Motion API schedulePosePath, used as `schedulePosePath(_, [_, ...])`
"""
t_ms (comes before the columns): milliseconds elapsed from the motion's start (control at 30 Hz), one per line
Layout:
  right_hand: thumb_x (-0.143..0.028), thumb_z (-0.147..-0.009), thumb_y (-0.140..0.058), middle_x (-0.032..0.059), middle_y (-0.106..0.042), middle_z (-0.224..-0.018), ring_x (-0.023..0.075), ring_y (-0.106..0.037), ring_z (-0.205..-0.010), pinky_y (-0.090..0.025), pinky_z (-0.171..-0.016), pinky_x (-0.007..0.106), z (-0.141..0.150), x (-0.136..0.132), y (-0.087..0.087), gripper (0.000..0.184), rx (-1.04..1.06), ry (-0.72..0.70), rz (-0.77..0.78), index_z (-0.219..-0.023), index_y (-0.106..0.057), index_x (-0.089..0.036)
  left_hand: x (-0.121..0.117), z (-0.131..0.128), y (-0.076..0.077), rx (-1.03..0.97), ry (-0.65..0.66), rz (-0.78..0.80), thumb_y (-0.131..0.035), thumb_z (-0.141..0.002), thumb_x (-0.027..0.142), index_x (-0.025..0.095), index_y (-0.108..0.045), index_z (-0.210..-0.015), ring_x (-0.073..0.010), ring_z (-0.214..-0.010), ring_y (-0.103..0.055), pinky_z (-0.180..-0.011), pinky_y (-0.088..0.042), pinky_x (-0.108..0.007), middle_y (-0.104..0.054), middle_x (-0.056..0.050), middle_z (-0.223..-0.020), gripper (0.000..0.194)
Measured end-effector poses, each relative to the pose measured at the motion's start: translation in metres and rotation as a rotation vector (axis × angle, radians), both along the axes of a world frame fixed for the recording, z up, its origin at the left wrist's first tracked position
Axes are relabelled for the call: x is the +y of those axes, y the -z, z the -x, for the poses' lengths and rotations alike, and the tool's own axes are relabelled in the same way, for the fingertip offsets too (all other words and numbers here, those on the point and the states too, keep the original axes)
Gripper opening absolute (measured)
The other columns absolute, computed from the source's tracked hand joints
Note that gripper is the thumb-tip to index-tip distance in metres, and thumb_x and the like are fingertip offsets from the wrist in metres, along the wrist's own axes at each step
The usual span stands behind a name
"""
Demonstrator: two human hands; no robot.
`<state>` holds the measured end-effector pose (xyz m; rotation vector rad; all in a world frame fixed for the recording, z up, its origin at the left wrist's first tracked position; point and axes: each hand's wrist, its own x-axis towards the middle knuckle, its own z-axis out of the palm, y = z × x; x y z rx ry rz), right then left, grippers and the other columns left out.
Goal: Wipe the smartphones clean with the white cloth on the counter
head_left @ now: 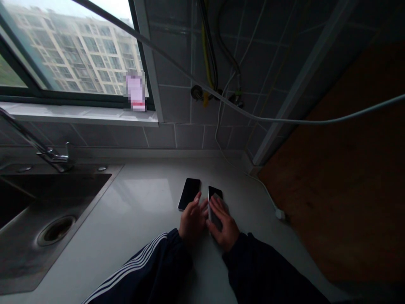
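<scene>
A dark smartphone (215, 191) lies on the white counter in front of me, partly hidden by my right hand. My right hand (224, 223) rests over it, fingers stretched forward, pressing a thin grey piece that looks like a cloth (225, 205) against the screen. Beside the phone's left edge is my left hand (193, 219), its thumb raised apart from the fingers. The left fingertips come close to that edge; whether they touch it I cannot tell. Just beyond my left hand, a second black-screened smartphone (190, 191) lies face up, slightly tilted to the right.
A steel sink (19, 261) with a faucet (57, 156) is set into the counter (126, 236) on the left. A white cable (284, 121) crosses above, and a white plug (279, 214) lies at the right. A brown wooden panel (354, 177) borders the counter's right side.
</scene>
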<state>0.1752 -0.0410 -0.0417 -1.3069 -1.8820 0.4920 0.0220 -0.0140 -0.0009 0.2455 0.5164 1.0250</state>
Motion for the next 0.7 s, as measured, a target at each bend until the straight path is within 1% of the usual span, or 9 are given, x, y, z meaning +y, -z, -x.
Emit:
schedulePosePath(67, [-0.036,-0.094,-0.057,0.0137,-0.042,-0.161,0.0348,-0.03,-0.154,-0.032,-0.122,0.063,0.0,-0.001,-0.003,0.064,-0.016,-0.032,0.005,-0.154,-0.047,-0.017,0.0,0.0,0.0,-0.015,0.052,-0.001,-0.067,-0.082,0.043,0.02,-0.058,-0.131,-0.0268,-0.115,-0.067,-0.091,-0.053,-0.035,-0.069,-0.011,-0.123,0.054])
schedulePosePath(133, [-0.036,-0.096,-0.054,0.0126,-0.039,-0.163,0.0336,-0.029,-0.155,-0.029,-0.124,0.062,0.0,-0.002,-0.005,0.064,-0.025,-0.057,0.006,-0.156,-0.044,-0.017,0.0,0.0,-0.001,-0.019,0.111,-0.046,-0.061,-0.085,0.046,0.016,-0.064,-0.123,-0.0297,-0.123,-0.063,-0.102,-0.05,-0.039,-0.069,-0.013,-0.124,0.048])
schedulePosePath(233, [-0.033,-0.096,-0.052,0.0098,-0.037,-0.164,0.0318,-0.026,-0.156,-0.028,-0.125,0.061,0.0,-0.002,-0.003,0.065,-0.021,-0.093,0.002,-0.158,-0.04,-0.02,-0.001,-0.002,-0.002,-0.005,0.155,-0.129,-0.059,-0.086,0.046,0.017,-0.071,-0.117,-0.033,-0.132,-0.057,-0.112,-0.044,-0.045,-0.071,-0.014,-0.125,0.045])
schedulePosePath(300, [-0.031,-0.094,-0.052,0.0086,-0.036,-0.165,0.0312,-0.025,-0.156,-0.027,-0.125,0.061,-0.001,-0.001,-0.001,0.067,-0.016,-0.115,-0.004,-0.159,-0.039,-0.02,-0.002,-0.002,-0.003,0.007,0.159,-0.15,-0.061,-0.085,0.045,0.018,-0.074,-0.113,-0.0338,-0.134,-0.056,-0.114,-0.043,-0.046,-0.072,-0.013,-0.122,0.041])
schedulePosePath(400, [-0.028,-0.091,-0.052,0.008,-0.035,-0.166,0.0306,-0.023,-0.157,-0.026,-0.126,0.059,-0.002,-0.001,0.001,0.07,-0.002,-0.137,-0.018,-0.159,-0.039,-0.019,-0.003,-0.002,-0.003,0.016,0.166,-0.092,-0.064,-0.083,0.038,0.019,-0.076,-0.108,-0.0322,-0.132,-0.058,-0.114,-0.043,-0.044,-0.075,-0.011,-0.116,0.034])
schedulePosePath(500, [-0.028,-0.09,-0.051,0.0076,-0.034,-0.166,0.0299,-0.02,-0.158,-0.026,-0.125,0.06,-0.003,-0.002,0.0,0.072,-0.005,-0.168,-0.032,-0.16,-0.037,-0.018,-0.003,-0.002,-0.002,0.009,0.144,-0.056,-0.065,-0.084,0.034,0.02,-0.077,-0.105,-0.0303,-0.131,-0.06,-0.115,-0.042,-0.042,-0.077,-0.009,-0.112,0.028])
schedulePosePath(600, [-0.028,-0.089,-0.051,0.0078,-0.032,-0.167,0.0296,-0.018,-0.158,-0.022,-0.126,0.062,-0.002,-0.002,-0.005,0.074,-0.067,-0.223,-0.032,-0.161,-0.034,-0.018,-0.004,-0.002,0.002,-0.021,0.135,-0.082,-0.063,-0.086,0.037,0.018,-0.078,-0.103,-0.0308,-0.132,-0.059,-0.118,-0.039,-0.044,-0.077,-0.009,-0.114,0.03])
schedulePosePath(700, [-0.028,-0.089,-0.052,0.0094,-0.031,-0.167,0.0289,-0.016,-0.158,-0.021,-0.126,0.06,0.001,0.0,-0.018,0.074,-0.137,-0.288,-0.035,-0.16,-0.035,-0.015,-0.002,0.0,0.007,-0.032,0.103,-0.102,-0.061,-0.088,0.038,0.017,-0.078,-0.104,-0.0305,-0.136,-0.056,-0.123,-0.032,-0.044,-0.077,-0.009,-0.114,0.031])
